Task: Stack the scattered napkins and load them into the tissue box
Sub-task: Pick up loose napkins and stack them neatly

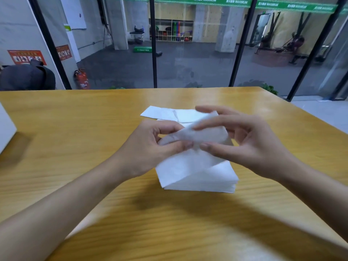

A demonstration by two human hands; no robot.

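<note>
Left hand (146, 153) and right hand (250, 147) pinching napkin (197, 135), wooden table (75, 147), glass wall (194, 63)

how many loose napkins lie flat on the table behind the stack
2. Left napkin lies flat beyond the stack; right napkin adjoins it, partly behind the right hand. Others may be hidden.

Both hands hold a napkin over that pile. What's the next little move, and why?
Probably lay the napkin flat on the stack: the left hand and right hand pinch it, crumpled, right over the stack, and loose napkins lie beyond.
</note>
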